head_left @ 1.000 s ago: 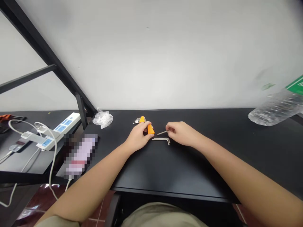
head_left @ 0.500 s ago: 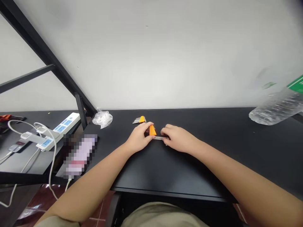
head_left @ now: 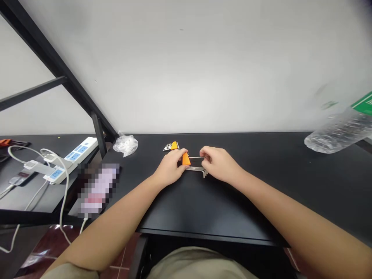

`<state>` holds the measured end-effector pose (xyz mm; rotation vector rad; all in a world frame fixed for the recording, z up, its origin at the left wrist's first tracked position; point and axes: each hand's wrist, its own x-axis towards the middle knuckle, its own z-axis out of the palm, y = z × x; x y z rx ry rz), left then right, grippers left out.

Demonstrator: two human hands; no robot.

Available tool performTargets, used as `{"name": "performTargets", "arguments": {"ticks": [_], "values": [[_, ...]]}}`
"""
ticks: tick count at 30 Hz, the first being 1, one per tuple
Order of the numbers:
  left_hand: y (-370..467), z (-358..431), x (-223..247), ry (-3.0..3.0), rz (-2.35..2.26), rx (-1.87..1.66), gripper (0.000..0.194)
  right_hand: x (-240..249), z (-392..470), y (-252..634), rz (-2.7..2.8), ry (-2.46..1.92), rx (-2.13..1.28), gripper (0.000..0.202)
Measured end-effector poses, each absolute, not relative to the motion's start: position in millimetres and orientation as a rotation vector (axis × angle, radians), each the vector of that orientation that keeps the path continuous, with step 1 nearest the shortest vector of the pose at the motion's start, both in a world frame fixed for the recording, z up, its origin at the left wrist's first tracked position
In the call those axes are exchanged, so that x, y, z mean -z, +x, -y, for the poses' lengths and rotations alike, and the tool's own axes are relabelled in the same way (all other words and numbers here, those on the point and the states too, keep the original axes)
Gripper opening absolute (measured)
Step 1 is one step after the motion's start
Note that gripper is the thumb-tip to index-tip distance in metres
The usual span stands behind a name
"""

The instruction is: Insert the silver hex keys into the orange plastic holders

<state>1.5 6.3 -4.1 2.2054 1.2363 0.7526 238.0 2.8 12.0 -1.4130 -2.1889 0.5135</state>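
My left hand (head_left: 171, 167) is closed around an orange hex key holder (head_left: 186, 159), thumb on its near side. Several L-shaped hex keys (head_left: 197, 169) stick out of the holder to the right, their bent ends toward me. Higher up, a single hex key (head_left: 196, 157) runs from the holder to my right hand (head_left: 218, 162), whose thumb and fingers pinch its right end. Just beyond my left hand, a second orange holder (head_left: 174, 145) with several metal keys lies on the black table (head_left: 203, 209).
A crumpled clear plastic bag (head_left: 125, 145) lies near the wall. Left are a blurred-out phone (head_left: 100, 190), a white power strip (head_left: 72, 159) with cables and a black metal frame (head_left: 99, 133). A large clear bottle (head_left: 337, 133) lies at the right.
My right hand has moved slightly up and away from the near keys, uncovering their bent ends. It now pinches a separate key on the far side. My left hand keeps its grip.
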Motion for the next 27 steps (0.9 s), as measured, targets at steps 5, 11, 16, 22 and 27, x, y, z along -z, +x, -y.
{"name": "performTargets", "arguments": {"ticks": [5, 11, 16, 22, 27], "values": [[-4, -10, 6, 2.164, -1.288, -0.804, 0.046, -11, -7, 252, 2.473, -1.411, -0.528, 0.011], [-3, -10, 5, 2.163, -1.280, -0.799, 0.046, -6, 6, 241, 2.605, -1.388, -0.417, 0.009], [-2, -9, 5, 2.155, -1.254, -0.762, 0.044, -3, 7, 238, 2.613, -1.347, -0.449, 0.008], [4, -2, 0, 2.170, -1.102, -0.761, 0.047, -7, -2, 238, 2.358, -1.294, -0.459, 0.012], [10, 2, -5, 2.213, -1.006, -0.737, 0.043, -7, 1, 226, 2.183, -1.160, -0.638, 0.006]]}}
